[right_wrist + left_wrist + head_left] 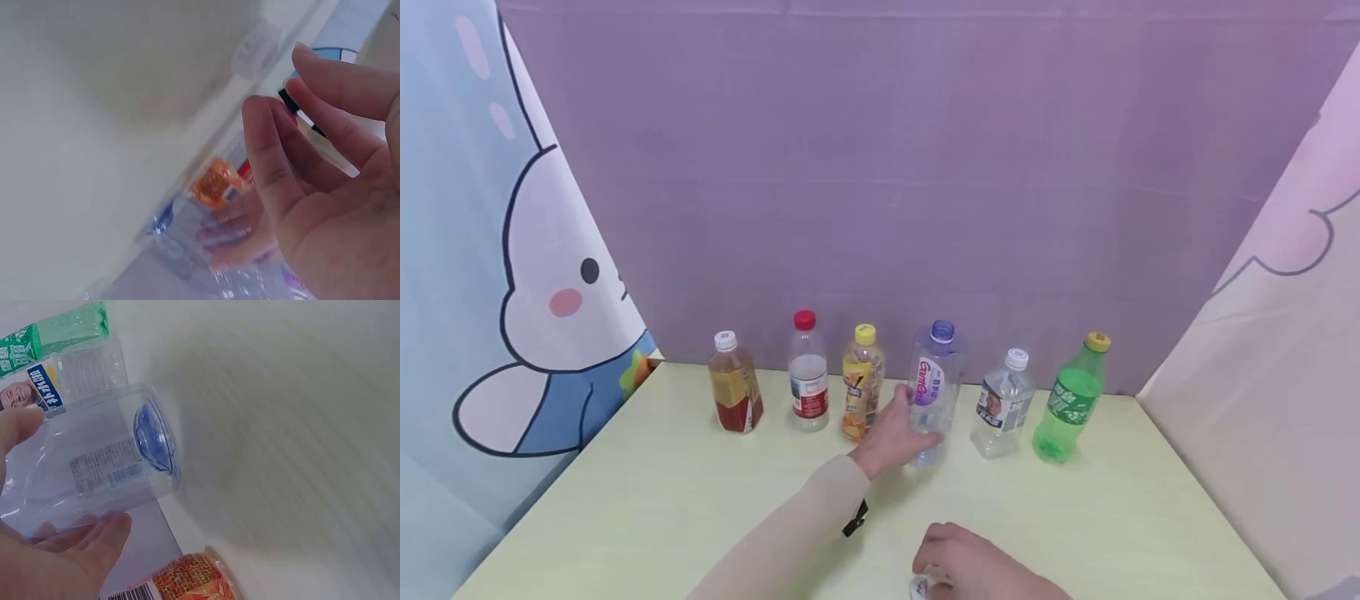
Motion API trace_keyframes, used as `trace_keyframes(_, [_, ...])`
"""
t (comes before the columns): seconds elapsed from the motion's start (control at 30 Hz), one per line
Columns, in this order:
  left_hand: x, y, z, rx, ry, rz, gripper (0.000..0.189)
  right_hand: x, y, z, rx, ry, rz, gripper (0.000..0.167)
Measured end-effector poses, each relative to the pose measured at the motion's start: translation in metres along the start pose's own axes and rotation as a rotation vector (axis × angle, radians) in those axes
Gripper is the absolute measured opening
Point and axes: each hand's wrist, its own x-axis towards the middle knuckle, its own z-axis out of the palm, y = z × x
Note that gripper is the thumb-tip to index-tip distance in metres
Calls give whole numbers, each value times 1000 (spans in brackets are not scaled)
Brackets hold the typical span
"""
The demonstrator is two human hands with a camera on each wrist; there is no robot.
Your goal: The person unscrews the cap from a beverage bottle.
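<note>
In the head view my left hand point(895, 437) holds the large clear bottle point(934, 392) with a purple-and-white label and a blue neck without a cap. The left wrist view has the thumb on one side of this bottle point(81, 456) and the fingers on the other. It stands upright on the table point(700, 500). Near the front edge, my right hand point(977, 567) is low over the table beside a small whitish round piece point(919, 587), perhaps a cap. From the right wrist, the fingers look loosely bent, apart from that piece point(256, 50).
Left of the held bottle stand a yellow-capped orange drink bottle point(863, 383), a red-capped bottle point(808, 383) and a white-capped amber bottle point(735, 387). To its right are a white-capped clear bottle point(1002, 408) and a green bottle point(1070, 404). A purple cloth point(887, 167) hangs behind.
</note>
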Motion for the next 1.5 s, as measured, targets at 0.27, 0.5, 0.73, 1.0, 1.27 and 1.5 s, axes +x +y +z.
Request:
trace_keyframes(0.27, [3, 0, 1, 10, 15, -21, 94, -14, -2, -28, 22, 167, 27, 12])
trace_keyframes(0.5, [8, 1, 3, 14, 38, -51, 97, -23, 11, -63, 41, 405, 38, 14])
trace_keyframes(0.73, [10, 2, 3, 28, 49, -82, 101, -23, 19, -101, 35, 637, 138, 18])
trace_keyframes(1.0, [13, 6, 6, 60, 60, -117, 97, -15, 29, -123, 2, 847, 256, 43])
trace_keyframes(1.27, [14, 6, 10, 79, 71, -130, 100, -7, 43, -128, 25, 907, 353, 71])
trace_keyframes(1.5, [14, 9, 10, 104, 86, -134, 101, -1, 57, -130, 83, 877, 408, 98])
